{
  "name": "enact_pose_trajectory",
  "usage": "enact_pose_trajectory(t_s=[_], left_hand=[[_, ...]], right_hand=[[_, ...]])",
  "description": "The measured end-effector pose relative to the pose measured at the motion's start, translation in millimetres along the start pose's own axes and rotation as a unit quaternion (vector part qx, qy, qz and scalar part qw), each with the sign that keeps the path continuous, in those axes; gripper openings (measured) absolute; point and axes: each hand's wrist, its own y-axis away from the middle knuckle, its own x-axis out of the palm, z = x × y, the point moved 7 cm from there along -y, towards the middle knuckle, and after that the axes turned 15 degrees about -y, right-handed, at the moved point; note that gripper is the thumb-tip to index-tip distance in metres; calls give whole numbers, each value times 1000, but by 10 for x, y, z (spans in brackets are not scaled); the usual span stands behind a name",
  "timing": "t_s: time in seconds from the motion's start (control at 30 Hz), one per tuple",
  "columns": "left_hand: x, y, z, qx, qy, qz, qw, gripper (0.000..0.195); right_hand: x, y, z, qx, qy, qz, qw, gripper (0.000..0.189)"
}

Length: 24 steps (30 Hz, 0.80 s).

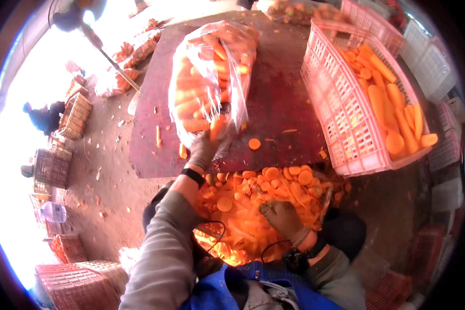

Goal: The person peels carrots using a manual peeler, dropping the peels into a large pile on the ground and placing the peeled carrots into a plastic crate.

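Observation:
A clear plastic bag [236, 89] full of peeled carrots lies on a dark red board, its mouth towards me. My left hand [204, 150], in a brownish glove, is at that mouth with its fingers around a carrot [217, 127]. My right hand [282, 217], also gloved, is lower, over a heap of carrot peelings and cut ends [255, 190] between my knees. Its fingers are curled, and whether anything is inside them is hidden. A cut carrot slice [254, 143] lies on the board [279, 104] near its front edge.
At the right, a pink plastic crate [333, 104] holds peeled carrots. More crates line the right side. A fan [73, 19] on a pole stands at upper left. Brown crates [75, 116] and a seated person [44, 116] are at left. Carrot sacks [143, 50] lie beyond the board.

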Motion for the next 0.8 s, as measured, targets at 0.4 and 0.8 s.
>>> enact_pose_trajectory(t_s=[0.4,0.8], left_hand=[[-1323,1638,-1259,369,107,102,918,52],[-596,1962,-1657,-53,637,161,752,32]], right_hand=[[-184,-47,76,183,-443,23,877,39],[-284,205,526,-68,-258,-151,952,44]])
